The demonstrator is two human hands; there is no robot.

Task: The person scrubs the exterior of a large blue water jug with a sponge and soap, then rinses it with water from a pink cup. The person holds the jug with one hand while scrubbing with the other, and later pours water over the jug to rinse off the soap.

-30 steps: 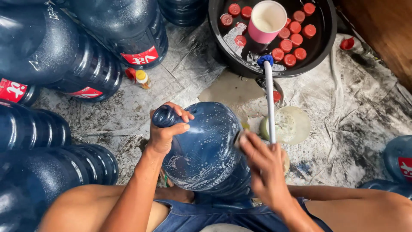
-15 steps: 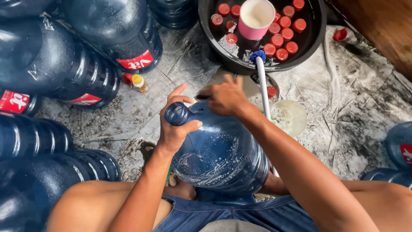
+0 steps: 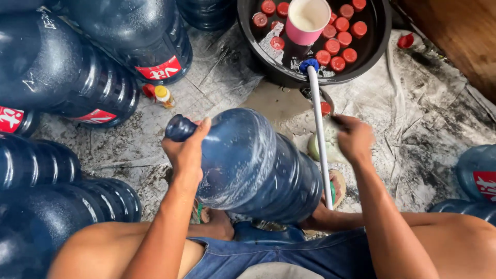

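A large dark blue water jug (image 3: 253, 165) lies tilted on its side over my knees, wet and soapy. My left hand (image 3: 187, 150) grips its neck, just behind the mouth at the upper left. To the right of the jug, my right hand (image 3: 352, 138) is closed on something pale that I cannot make out, above a pale round lid (image 3: 323, 147) on the floor. A long white-handled brush with a blue end (image 3: 316, 113) runs from the black basin down beside the jug.
A black basin (image 3: 372, 49) at the top holds several red caps and a pink cup (image 3: 307, 20). More blue jugs (image 3: 77, 77) are stacked at the left, others at the right edge (image 3: 475, 178). A small yellow-capped bottle (image 3: 164, 96) lies on the wet grey sacking.
My right hand moved from the jug's side, over its top, then out to the right of the white brush handle. The jug has tipped further onto its side, neck pointing left.
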